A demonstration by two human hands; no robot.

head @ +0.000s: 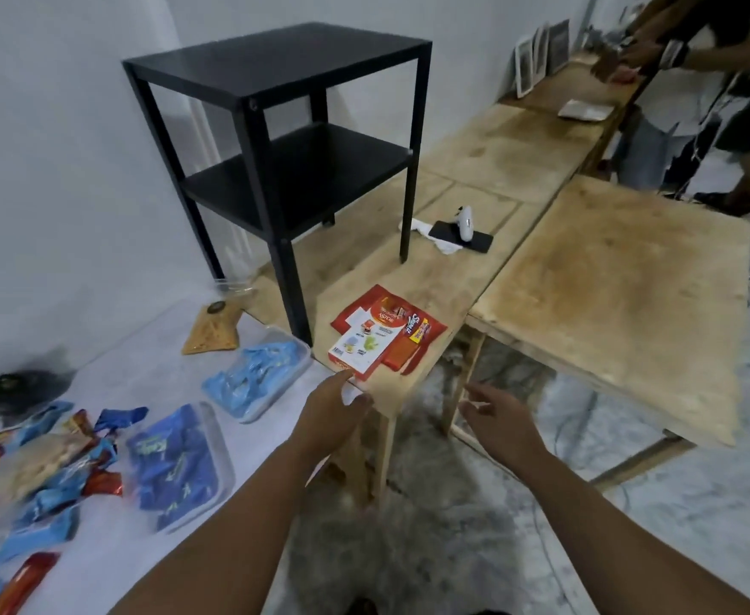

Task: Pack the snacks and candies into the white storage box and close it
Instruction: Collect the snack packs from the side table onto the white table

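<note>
the long wooden desk (488, 170) runs along the wall, with a second wooden desk (621, 295) butted against its right side. a black shelf unit (284, 139) stands on the long desk near the wall. to the left lies a white surface (151, 370) strewn with snacks: two clear trays (227, 441) holding blue packets (173, 472), a loose heap of blue and red candies (53, 472), and a bag of yellowish snacks (211, 337) further back. no white storage box can be made out in this view.

both forearms reach forward from the bottom edge. the left hand (333, 415) is extended palm down, fingers straight and spread a little, its fingertips at the near corner of the long desk, just short of a stack of snack packs (384, 335); it holds nothing. the right hand (493, 415) hovers off the desk edge over the floor, fingers loosely open and pointing left toward the same stack, also holding nothing.

on the stack, a red pack reads "astor" and a narrow pack beside it reads something like "slai", the rest too blurred to read; a white carton with small pictures lies on top at the front.

further along the long desk a black phone (462, 237) lies with a small white device (466, 221) on it. another person (719, 82) stands at the far right
</note>
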